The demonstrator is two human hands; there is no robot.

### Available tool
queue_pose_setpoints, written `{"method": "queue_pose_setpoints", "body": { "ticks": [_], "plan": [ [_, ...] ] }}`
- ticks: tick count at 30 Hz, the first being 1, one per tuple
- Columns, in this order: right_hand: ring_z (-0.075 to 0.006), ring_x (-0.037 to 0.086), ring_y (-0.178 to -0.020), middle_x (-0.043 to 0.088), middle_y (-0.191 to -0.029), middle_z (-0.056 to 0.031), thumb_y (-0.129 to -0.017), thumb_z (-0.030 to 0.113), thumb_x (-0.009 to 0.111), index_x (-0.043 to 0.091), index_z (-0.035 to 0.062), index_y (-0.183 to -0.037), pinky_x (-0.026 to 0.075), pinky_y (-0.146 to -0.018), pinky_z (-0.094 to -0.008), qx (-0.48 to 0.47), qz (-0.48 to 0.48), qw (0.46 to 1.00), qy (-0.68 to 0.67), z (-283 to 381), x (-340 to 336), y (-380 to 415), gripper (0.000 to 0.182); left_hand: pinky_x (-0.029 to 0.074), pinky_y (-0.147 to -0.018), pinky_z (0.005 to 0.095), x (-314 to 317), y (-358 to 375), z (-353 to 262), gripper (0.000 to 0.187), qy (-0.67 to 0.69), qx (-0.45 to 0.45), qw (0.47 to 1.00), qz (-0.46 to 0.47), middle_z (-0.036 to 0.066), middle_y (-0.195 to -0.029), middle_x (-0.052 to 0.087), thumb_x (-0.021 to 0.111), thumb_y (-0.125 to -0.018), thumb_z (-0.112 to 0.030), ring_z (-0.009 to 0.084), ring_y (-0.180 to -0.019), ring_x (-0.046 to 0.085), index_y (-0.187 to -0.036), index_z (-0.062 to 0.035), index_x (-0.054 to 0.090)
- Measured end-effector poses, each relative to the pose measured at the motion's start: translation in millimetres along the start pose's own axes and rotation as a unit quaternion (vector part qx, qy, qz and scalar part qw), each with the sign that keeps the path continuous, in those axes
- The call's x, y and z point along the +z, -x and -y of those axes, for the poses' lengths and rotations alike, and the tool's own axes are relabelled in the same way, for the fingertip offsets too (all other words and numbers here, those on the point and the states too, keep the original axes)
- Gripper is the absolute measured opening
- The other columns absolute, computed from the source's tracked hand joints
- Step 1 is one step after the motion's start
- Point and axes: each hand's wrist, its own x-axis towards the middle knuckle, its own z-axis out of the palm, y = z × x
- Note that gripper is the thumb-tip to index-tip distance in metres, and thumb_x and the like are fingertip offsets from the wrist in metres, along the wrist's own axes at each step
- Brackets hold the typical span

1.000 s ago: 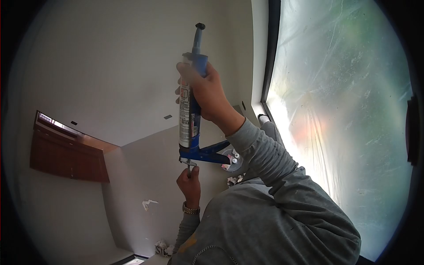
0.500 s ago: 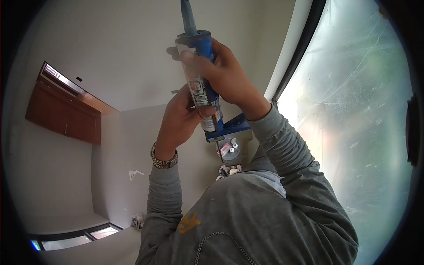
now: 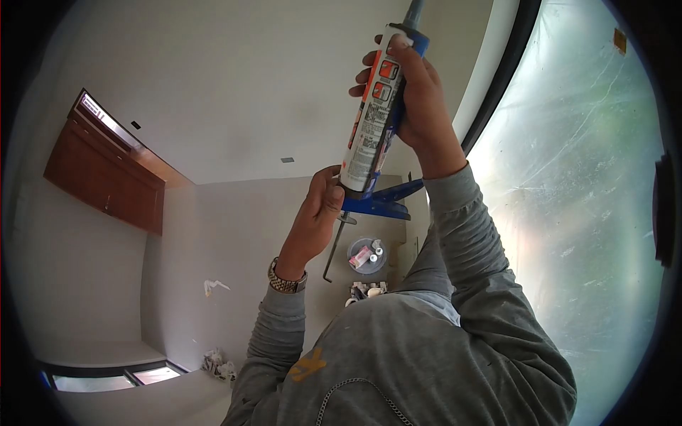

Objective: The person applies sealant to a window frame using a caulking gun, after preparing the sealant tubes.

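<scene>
A blue caulking gun (image 3: pixel 376 206) holds a white and orange sealant cartridge (image 3: pixel 367 135) whose grey nozzle (image 3: pixel 413 13) points up, toward the top edge. My right hand (image 3: pixel 425 99) is wrapped round the gun and cartridge near the nozzle end, thumb on the label. At the rear end, my left hand (image 3: pixel 320 216) grips the base of the gun, its fingers partly hidden behind it. The gun's trigger and handle stick out to the right, and its bent metal rod (image 3: pixel 334 252) hangs below.
Plastic sheeting (image 3: pixel 568 199) covers the opening on the right. Below the gun stands a round container (image 3: pixel 367 255) with small items, beside more objects (image 3: pixel 366 292). A wooden cabinet (image 3: pixel 106 177) is at left, and crumpled material (image 3: pixel 219 364) lies lower left.
The caulking gun has moved right and turned, showing more of the cartridge label. My right hand has moved up and right with it; my left hand has shifted down and right to its rear end.
</scene>
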Motion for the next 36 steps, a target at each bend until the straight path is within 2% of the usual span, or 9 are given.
{"method": "queue_pose_setpoints", "body": {
  "ticks": [3, 9, 16, 18, 22, 27, 29, 31, 36],
  "plan": [
    [-0.0284, 0.075, -0.084, 0.069, -0.093, -0.0159, -0.097, 0.056, 0.06, 0.06, -0.0008, -0.116, 0.065, -0.076, -0.0422, -0.013, -0.018, 0.999, 0.031, 11, -23, -22, 0.06, 0.052, -0.072, 0.0266, -9, 16, -9, 0.047, 0.18, -0.095, 0.975, 0.084, 0.008, -0.117, 0.061, 0.041, -0.112, -0.035, 0.0094, -0.084, 0.059, -0.145, -0.0005, 0.044],
    [-0.0255, 0.071, -0.089, 0.065, -0.098, -0.0134, -0.099, 0.048, 0.062, 0.054, 0.0035, -0.114, 0.065, -0.079, -0.0421, -0.069, -0.036, 0.996, -0.043, 18, -38, -37, 0.048, 0.04, -0.054, 0.0206, -4, 14, -32, 0.04, 0.151, -0.168, 0.974, -0.009, 0.007, -0.099, 0.063, 0.052, -0.109, -0.019, 0.0037, -0.063, 0.045, -0.144, -0.0019, 0.046],
    [-0.0242, 0.07, -0.09, 0.064, -0.097, -0.0127, -0.099, 0.047, 0.063, 0.053, 0.003, -0.111, 0.064, -0.079, -0.0404, -0.063, 0.001, 0.997, -0.054, 38, -42, -39, 0.046, 0.034, -0.051, 0.0184, 11, 15, -46, 0.048, 0.158, -0.083, 0.984, -0.008, 0.007, -0.096, 0.072, 0.051, -0.106, -0.011, 0.0022, -0.056, 0.038, -0.153, -0.0068, 0.039],
    [-0.0258, 0.071, -0.088, 0.064, -0.098, -0.0143, -0.098, 0.046, 0.064, 0.055, 0.0006, -0.112, 0.064, -0.076, -0.0416, -0.059, -0.015, 0.996, -0.06, 44, -38, -34, 0.048, 0.034, -0.049, 0.017, 12, 17, -40, 0.052, 0.144, -0.051, 0.988, -0.015, 0.015, -0.103, 0.073, 0.051, -0.106, -0.012, 0.0012, -0.054, 0.042, -0.155, -0.0038, 0.034],
    [-0.0278, 0.071, -0.09, 0.062, -0.1, -0.0153, -0.096, 0.045, 0.067, 0.054, -0.0023, -0.115, 0.064, -0.073, -0.0431, -0.023, -0.071, 0.996, -0.058, 43, -37, -33, 0.053, 0.036, -0.049, 0.0169, 15, 17, -48, 0.056, 0.121, -0.052, 0.99, -0.046, 0.013, -0.101, 0.073, 0.053, -0.105, -0.011, 0.0018, -0.054, 0.043, -0.155, -0.0022, 0.03],
    [-0.0257, 0.073, -0.077, 0.067, -0.089, -0.0135, -0.098, 0.054, 0.061, 0.056, 0.0016, -0.114, 0.064, -0.068, -0.0388, -0.035, -0.095, 0.994, -0.033, 47, -33, -32, 0.055, 0.041, -0.054, 0.0185, 35, 29, -9, 0.051, -0.059, 0.098, 0.986, -0.124, 0.011, -0.102, 0.072, 0.052, -0.106, -0.01, 0.0037, -0.059, 0.047, -0.151, 0.0022, 0.031],
    [-0.0257, 0.073, -0.078, 0.066, -0.094, -0.0136, -0.099, 0.053, 0.06, 0.056, 0.0002, -0.119, 0.064, -0.068, -0.0382, -0.015, -0.078, 0.997, 0.012, 46, -29, -20, 0.056, 0.042, -0.056, 0.0184, 47, 35, -8, 0.048, -0.038, 0.083, 0.985, -0.144, 0.01, -0.102, 0.072, 0.053, -0.106, -0.01, 0.0038, -0.061, 0.049, -0.148, 0.0018, 0.034],
    [-0.0257, 0.074, -0.078, 0.066, -0.097, -0.0138, -0.1, 0.051, 0.059, 0.055, -0.0011, -0.122, 0.065, -0.069, -0.0387, -0.032, -0.077, 0.996, 0.017, 42, -19, -12, 0.057, 0.047, -0.07, 0.0194, 44, 36, -9, 0.044, 0.122, -0.064, 0.988, -0.075, 0.012, -0.102, 0.072, 0.053, -0.106, -0.009, 0.0067, -0.078, 0.06, -0.145, 0.0038, 0.037],
    [-0.0258, 0.074, -0.084, 0.066, -0.098, -0.0139, -0.1, 0.051, 0.06, 0.054, -0.0023, -0.124, 0.066, -0.076, -0.0398, -0.029, -0.029, 0.999, -0.007, 40, -16, 0, 0.059, 0.05, -0.072, 0.0218, 50, 23, -9, 0.053, 0.16, -0.054, 0.984, -0.062, 0.011, -0.11, 0.068, 0.06, -0.103, -0.006, 0.0109, -0.09, 0.064, -0.149, 0.0017, 0.034]
  ]
}}
